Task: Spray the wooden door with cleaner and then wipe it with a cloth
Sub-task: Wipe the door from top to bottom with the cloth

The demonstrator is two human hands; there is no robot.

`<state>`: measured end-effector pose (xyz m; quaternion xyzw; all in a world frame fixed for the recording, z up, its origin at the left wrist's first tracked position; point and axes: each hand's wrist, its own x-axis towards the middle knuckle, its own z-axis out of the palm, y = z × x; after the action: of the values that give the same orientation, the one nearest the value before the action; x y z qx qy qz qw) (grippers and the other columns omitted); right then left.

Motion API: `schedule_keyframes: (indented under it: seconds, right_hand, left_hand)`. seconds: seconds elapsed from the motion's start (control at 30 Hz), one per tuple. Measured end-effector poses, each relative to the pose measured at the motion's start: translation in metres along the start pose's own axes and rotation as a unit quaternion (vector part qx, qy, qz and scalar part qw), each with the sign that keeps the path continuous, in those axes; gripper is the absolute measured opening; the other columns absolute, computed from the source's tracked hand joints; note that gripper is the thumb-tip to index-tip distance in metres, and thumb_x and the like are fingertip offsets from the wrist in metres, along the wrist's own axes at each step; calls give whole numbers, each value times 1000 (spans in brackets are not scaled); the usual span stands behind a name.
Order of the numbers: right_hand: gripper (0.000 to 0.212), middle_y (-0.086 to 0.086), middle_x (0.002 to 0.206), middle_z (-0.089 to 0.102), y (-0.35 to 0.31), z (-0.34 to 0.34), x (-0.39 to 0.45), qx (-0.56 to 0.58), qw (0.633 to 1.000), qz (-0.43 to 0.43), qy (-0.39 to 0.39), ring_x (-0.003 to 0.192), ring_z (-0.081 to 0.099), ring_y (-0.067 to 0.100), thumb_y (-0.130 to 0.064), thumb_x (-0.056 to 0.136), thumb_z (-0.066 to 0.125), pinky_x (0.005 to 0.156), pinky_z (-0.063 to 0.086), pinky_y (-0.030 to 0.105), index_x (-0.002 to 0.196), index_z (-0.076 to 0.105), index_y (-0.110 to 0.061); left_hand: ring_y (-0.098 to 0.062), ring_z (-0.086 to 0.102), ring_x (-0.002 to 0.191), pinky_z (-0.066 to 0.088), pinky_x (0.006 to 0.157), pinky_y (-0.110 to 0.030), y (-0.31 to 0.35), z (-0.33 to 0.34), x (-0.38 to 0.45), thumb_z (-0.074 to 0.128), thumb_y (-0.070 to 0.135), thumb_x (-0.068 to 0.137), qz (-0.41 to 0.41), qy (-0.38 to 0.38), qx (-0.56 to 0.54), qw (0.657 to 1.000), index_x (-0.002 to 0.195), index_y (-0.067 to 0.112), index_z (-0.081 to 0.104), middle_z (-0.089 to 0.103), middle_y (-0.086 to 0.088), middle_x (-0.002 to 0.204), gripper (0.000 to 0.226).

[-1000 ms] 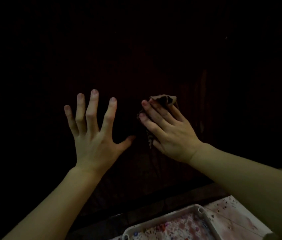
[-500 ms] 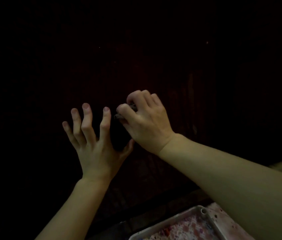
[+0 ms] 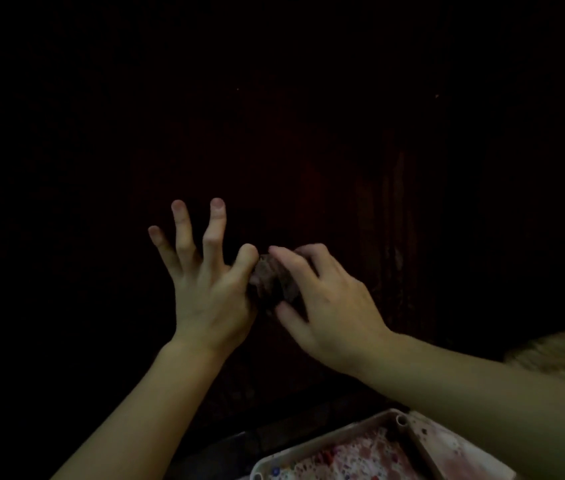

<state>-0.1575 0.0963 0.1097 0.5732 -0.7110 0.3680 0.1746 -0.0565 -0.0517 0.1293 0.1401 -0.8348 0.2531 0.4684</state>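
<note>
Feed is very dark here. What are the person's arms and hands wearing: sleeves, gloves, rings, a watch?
Nothing visible: the left hand and right hand are bare, without gloves, rings or watch, and both forearms are uncovered to the frame edge. The fingernails look short and plain.

A pale speckled tray (image 3: 391, 415) sits at the bottom right, beside a speckled floor (image 3: 454, 452).

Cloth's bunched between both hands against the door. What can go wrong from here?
1. The small crumpled brownish cloth sits between the left hand, which pinches it with index finger and thumb, and the right hand; it may slip during a handover.
2. The dark wooden door is barely lit, so missed patches are likely.
3. The white speckled tray lies below; a dropped cloth could land in it.
</note>
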Motion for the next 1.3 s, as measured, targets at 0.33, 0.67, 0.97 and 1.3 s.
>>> schedule_keyframes:
  seconds: [0.33,0.67,0.97,1.3]
  right_hand:
    - [10,8,91,71,-7,-19,-4,567,681,463,5,86,68,26,-28,93,60,83,58,48,94,66,-20]
    - [25,12,81,66,-3,-12,-8,538,705,463,4,55,58,13,5,91,54,42,44,20,96,66,-16]
    - [7,-18,71,67,-6,-19,13,521,718,461,24,63,62,-3,-38,88,68,53,44,11,87,69,-31]
    - [35,-14,51,58,7,-2,14,411,783,467,17,60,50,7,-31,95,48,63,40,29,79,75,-16]
  left_hand:
    - [-52,1,142,-3,111,-70,-1,-4,-2,53,46,88,-9,-36,30,999,102,17,52,17,-18,154,33]
    - [-52,0,142,-5,110,-70,0,-2,-1,48,53,88,-11,-37,43,998,103,14,54,16,-18,153,42]
    - [-51,1,142,-5,111,-69,1,-1,0,47,55,88,-14,-39,57,997,103,12,57,16,-17,153,47]
    - [-50,0,142,-6,111,-69,0,-2,-1,45,56,88,-14,-51,69,996,100,12,58,14,-17,154,47]
